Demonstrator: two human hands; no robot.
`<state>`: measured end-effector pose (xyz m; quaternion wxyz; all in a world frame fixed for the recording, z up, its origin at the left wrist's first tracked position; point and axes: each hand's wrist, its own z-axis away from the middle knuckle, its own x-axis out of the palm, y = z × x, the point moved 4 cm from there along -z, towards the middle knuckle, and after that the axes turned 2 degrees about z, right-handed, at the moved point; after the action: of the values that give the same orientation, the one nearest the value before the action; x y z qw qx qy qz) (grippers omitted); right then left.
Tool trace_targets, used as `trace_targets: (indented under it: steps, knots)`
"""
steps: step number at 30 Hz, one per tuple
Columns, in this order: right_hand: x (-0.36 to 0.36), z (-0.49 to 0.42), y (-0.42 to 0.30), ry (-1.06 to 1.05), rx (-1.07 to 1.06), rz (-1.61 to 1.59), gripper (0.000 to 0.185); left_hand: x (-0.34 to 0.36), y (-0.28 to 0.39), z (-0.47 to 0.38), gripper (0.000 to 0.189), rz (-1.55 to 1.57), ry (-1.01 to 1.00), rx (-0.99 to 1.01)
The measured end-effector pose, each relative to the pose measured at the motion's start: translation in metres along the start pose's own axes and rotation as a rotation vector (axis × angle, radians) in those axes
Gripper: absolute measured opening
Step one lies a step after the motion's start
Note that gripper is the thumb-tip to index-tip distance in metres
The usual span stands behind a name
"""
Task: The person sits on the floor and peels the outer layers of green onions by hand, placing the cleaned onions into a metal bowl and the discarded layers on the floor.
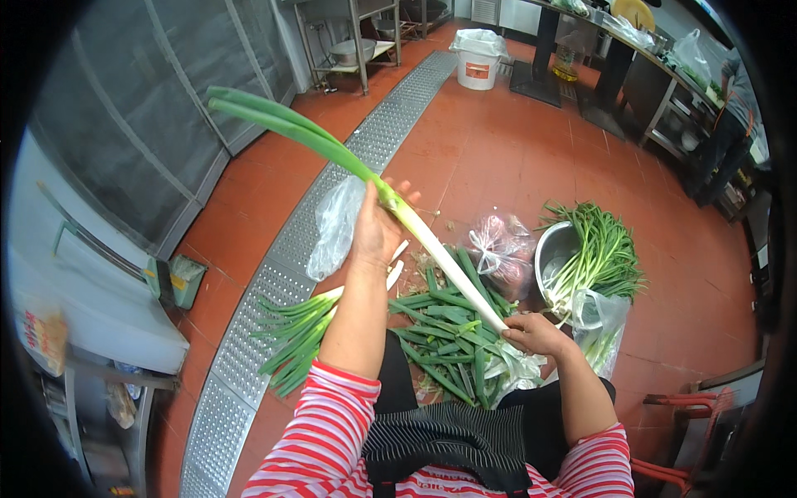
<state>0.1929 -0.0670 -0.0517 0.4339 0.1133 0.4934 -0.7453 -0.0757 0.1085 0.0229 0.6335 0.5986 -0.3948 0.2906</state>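
One long green onion stalk (439,255) is stretched diagonally between my hands. My left hand (381,221) supports it where white turns to green, the palm under it and fingers partly spread. The white root end is pinched by my right hand (535,333). Below lies a heap of cut green leaves (448,330) on the floor. Left of the heap, partly behind my left forearm, is a bunch of green onions (299,336). Right of the heap are a tied clear bag of reddish-purple produce (501,249) and a metal bowl (548,243) with thin green stalks (598,255) spilling over its rim.
A perforated metal drain cover (240,373) curves along the left. A clear plastic bag (336,227) lies on it. A white bucket (477,68) stands ahead. Red chair parts (679,404) are at lower right. Another person (728,124) stands by the counter at upper right.
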Motion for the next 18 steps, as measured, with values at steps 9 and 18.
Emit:
trace_targets:
  steps: [9,18]
  knots:
    - [-0.018,-0.018,-0.017,0.430,-0.198,-0.014,0.034,0.011,-0.024,0.005,0.024,-0.346,-0.007,-0.080]
    - [-0.040,-0.020,-0.100,0.793,-0.534,-0.133,0.032,0.044,-0.078,0.024,0.032,-0.442,-0.184,-0.238]
